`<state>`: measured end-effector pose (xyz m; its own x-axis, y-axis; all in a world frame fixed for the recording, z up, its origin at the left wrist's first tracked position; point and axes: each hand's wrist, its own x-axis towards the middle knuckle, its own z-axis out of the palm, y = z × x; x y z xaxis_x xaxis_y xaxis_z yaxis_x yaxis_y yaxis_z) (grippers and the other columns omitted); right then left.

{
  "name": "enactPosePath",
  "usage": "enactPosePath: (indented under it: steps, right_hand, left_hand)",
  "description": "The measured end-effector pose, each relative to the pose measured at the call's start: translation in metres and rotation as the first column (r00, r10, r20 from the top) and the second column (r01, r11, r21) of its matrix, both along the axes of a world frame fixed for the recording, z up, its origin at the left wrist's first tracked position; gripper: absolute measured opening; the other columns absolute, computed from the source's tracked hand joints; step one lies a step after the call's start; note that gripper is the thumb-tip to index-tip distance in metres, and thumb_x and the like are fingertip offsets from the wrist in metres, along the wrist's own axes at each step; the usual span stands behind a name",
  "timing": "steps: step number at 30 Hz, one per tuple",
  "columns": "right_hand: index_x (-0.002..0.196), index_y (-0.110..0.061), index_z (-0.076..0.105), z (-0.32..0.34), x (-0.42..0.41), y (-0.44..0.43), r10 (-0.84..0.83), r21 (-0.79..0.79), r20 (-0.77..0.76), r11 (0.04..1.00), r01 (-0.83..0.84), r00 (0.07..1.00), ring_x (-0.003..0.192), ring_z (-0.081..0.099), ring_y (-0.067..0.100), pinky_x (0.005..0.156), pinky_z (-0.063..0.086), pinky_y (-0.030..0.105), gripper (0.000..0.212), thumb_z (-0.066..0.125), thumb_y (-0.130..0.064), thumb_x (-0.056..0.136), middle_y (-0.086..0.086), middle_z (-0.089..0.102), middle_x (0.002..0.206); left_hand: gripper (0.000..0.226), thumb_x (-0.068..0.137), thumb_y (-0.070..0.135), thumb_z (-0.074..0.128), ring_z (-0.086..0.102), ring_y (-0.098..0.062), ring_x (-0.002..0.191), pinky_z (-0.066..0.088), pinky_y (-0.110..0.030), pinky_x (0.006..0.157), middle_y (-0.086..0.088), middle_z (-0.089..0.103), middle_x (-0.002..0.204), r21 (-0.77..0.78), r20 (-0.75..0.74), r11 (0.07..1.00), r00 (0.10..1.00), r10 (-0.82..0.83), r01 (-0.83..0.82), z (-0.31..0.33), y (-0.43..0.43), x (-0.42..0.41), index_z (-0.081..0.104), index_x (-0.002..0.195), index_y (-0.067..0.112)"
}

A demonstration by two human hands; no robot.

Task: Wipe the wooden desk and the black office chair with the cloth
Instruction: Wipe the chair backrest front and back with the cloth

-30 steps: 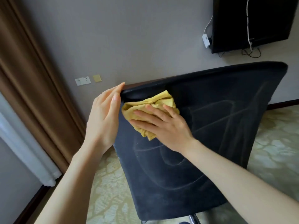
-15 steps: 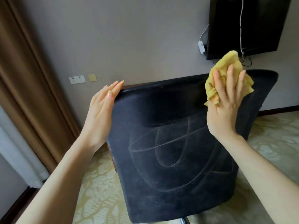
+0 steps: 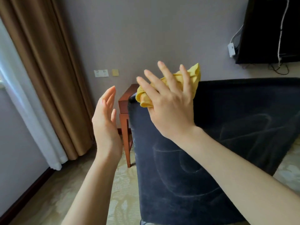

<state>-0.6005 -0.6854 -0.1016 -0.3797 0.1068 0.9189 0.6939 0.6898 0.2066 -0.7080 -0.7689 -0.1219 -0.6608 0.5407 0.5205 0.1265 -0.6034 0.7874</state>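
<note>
While right hand [image 3: 171,109] pressed cloth [image 3: 194,74] onto top edge of chair [image 3: 235,127], its fingers were splayed. Left hand [image 3: 105,122] hovered center-left, fingers straight, empty.

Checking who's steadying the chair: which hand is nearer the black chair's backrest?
Right. The right hand presses the yellow cloth on the black chair backrest, top left corner; the left hand hovers left of it, not touching.

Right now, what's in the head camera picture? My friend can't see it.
A right hand presses a yellow cloth with straight, spread fingers onto the top corner of a black office chair, seen from the back. The left hand is open beside the chair, not touching it. Behind stand a wooden desk and a brown curtain.
</note>
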Motion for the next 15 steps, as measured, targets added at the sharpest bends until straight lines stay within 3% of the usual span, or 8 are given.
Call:
enactPosePath:
  steps: [3,6,8,12,15]
  right_hand:
    - [0.136,-0.024,0.052,-0.013,-0.035,-0.007,-0.033,0.105,0.190,0.994,0.014,0.981,0.140,0.031,0.029,0.114,0.002,0.052,0.044,0.040,-0.021,0.094,0.003,0.045,0.145]
    - [0.142,-0.024,0.042,-0.036,-0.051,0.001,-0.191,0.291,0.355,0.953,0.085,0.915,0.143,0.021,0.025,0.114,-0.006,0.048,0.050,0.030,-0.019,0.095,0.002,0.033,0.152]
    - [0.145,-0.023,0.038,-0.052,-0.051,0.010,-0.257,0.375,0.391,0.921,0.102,0.884,0.143,0.015,0.022,0.114,-0.010,0.046,0.052,0.027,-0.017,0.094,0.001,0.029,0.155]
    - [0.148,-0.020,0.030,-0.085,-0.041,0.027,-0.256,0.399,0.496,0.916,0.044,0.830,0.146,0.011,0.019,0.115,-0.012,0.044,0.052,0.025,-0.017,0.097,0.000,0.020,0.157]
    - [0.151,-0.021,0.018,-0.104,-0.026,0.036,-0.272,0.428,0.526,0.903,0.025,0.806,0.147,0.003,0.019,0.117,-0.010,0.043,0.055,0.029,-0.024,0.098,-0.001,0.007,0.160]
  left_hand:
    - [0.040,0.086,0.046,0.033,0.047,0.000,0.127,0.032,-0.031,0.111,0.013,0.056,0.131,-0.009,0.010,0.996,0.996,0.088,-0.088,-0.017,-0.011,-0.007,0.059,0.114,0.035]
    - [0.036,0.087,0.045,0.033,0.048,0.002,0.125,0.033,-0.031,0.110,0.018,0.058,0.127,-0.050,0.007,0.983,0.984,0.176,-0.176,-0.024,-0.018,-0.017,0.061,0.110,0.038]
    - [0.034,0.089,0.043,0.034,0.047,0.003,0.125,0.033,-0.032,0.110,0.019,0.058,0.126,-0.064,-0.040,0.974,0.976,0.213,-0.216,-0.029,-0.024,-0.020,0.061,0.110,0.040]
    - [0.033,0.096,0.038,0.032,0.044,0.007,0.126,0.030,-0.034,0.114,0.022,0.055,0.129,-0.102,-0.176,0.965,0.959,0.222,-0.242,-0.030,-0.025,-0.021,0.057,0.118,0.038]
    - [0.032,0.100,0.037,0.030,0.034,0.011,0.131,0.025,-0.022,0.112,0.017,0.042,0.145,-0.132,-0.280,0.970,0.946,0.160,-0.203,-0.026,-0.021,-0.011,0.051,0.124,0.040]
